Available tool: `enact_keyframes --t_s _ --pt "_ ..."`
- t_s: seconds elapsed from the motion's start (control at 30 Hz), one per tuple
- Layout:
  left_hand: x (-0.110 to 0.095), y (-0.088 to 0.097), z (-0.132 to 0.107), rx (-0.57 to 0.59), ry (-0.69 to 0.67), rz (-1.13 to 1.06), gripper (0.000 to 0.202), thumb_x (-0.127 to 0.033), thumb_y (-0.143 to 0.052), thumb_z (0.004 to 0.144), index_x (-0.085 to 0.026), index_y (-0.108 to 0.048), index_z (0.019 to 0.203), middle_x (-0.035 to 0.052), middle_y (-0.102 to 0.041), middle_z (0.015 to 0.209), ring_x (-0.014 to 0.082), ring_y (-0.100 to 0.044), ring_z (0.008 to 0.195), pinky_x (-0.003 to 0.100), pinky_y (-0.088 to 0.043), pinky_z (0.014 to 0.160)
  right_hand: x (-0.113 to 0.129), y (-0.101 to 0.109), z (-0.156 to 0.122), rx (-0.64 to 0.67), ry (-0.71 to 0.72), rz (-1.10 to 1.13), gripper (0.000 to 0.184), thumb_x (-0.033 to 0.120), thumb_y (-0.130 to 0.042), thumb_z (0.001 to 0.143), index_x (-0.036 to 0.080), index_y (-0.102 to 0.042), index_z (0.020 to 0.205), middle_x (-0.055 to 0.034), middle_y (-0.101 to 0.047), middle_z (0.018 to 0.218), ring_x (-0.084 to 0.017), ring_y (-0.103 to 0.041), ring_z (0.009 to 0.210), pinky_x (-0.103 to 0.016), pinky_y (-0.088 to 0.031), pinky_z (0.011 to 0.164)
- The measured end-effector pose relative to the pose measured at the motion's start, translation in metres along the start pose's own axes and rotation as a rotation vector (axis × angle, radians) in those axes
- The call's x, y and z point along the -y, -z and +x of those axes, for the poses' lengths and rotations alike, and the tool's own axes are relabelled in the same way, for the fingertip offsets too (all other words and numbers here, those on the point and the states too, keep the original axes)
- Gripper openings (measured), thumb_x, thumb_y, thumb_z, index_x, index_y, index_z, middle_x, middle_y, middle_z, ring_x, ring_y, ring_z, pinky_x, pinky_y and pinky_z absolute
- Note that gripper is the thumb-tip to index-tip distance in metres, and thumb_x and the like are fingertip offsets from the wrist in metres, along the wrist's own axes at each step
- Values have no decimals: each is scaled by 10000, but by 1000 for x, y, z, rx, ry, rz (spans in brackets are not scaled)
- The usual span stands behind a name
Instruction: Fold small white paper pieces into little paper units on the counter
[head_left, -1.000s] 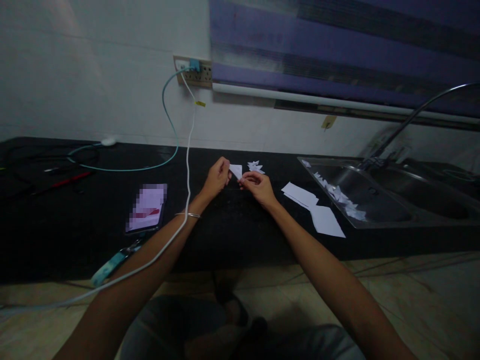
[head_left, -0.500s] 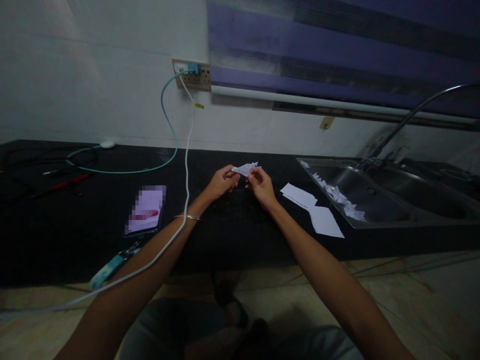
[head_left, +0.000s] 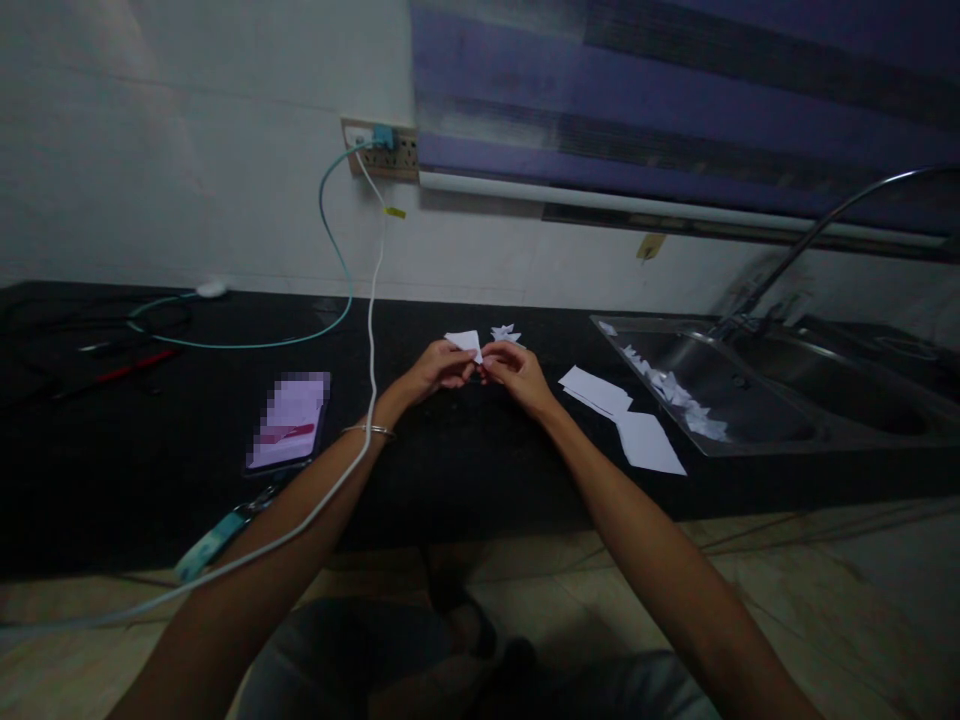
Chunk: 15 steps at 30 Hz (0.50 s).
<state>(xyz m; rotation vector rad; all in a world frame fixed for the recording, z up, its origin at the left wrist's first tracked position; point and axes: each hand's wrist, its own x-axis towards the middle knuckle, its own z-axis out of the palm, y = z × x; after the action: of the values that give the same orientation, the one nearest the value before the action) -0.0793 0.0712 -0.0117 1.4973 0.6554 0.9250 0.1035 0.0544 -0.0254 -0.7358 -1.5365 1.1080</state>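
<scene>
Between my hands, just above the black countertop, is a folded piece of white paper (head_left: 465,342). My left hand (head_left: 441,366) pinches it from the left, thumb on top. Closed on its right corner are the fingertips of my right hand (head_left: 517,372). Right behind my right hand lies a small cluster of folded paper pieces (head_left: 506,333), partly hidden by that hand. To the right, flat white paper sheets (head_left: 598,390) rest on the counter, with another sheet (head_left: 651,442) overlapping nearer to me.
More folded paper pieces (head_left: 679,392) line the left rim of the steel sink (head_left: 757,400), below a curved faucet (head_left: 817,232). At left lie a phone (head_left: 289,420) with a teal strap (head_left: 214,545) and a red pen-like object (head_left: 139,366). A white cable (head_left: 371,330) crosses my left forearm.
The folded paper in my hands has turned and shifted slightly left, now showing a broader flat face. The small cluster behind it has come into view. My hands are closer together.
</scene>
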Motion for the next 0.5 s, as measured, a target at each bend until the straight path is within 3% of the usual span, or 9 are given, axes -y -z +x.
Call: enact_keyframes --t_s 0.13,0.27,0.5 --pt "-7 -3 -4 47 6 -67 215 -343 -616 816 -150 -609 722 -1 -561 573 69 -507 496 172 -379 453 2 -4 -3 94 9 -23 225 386 -728 741 216 -630 851 2 -642 760 -138 -608 661 -299 -515 650" --pt "-9 -4 -5 65 -7 -61 218 -347 -614 816 -159 -604 706 -8 -547 556 72 -508 500 165 -399 470 1 -7 -4 95 -35 51 224 374 -738 735 213 -610 822 8 -634 724 -133 -599 640 -289 -512 634" --pt "-3 -5 -1 87 -40 -16 303 -370 -578 847 -152 -586 637 1 -518 513 80 -475 435 199 -398 438 7 -6 -5 120 -282 271 154 278 -699 726 214 -568 775 40 -589 679 -112 -576 632 -267 -515 627"
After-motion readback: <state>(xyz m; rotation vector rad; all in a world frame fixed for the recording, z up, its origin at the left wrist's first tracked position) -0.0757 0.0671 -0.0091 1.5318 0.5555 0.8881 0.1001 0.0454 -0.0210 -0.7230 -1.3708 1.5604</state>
